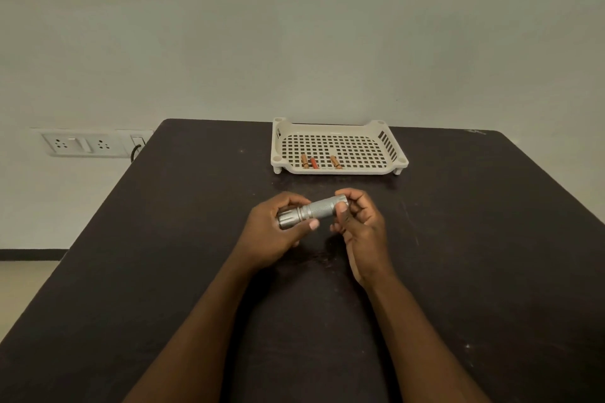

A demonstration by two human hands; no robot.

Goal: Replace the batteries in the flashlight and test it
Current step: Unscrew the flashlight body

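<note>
A small silver flashlight (316, 211) is held level above the dark table, its head pointing left. My left hand (273, 235) wraps around the head end. My right hand (361, 222) pinches the tail end between thumb and fingers. Behind them a cream perforated tray (391, 149) holds three small batteries: an orange one (305, 161), a red one (314, 163) beside it, and another orange one (336, 162) a little to the right.
The dark table (474, 239) stretches from the wall to the near edge, with bare surface on both sides of my arms. A wall socket panel (82, 143) with a plugged-in cable sits left of the table's far corner.
</note>
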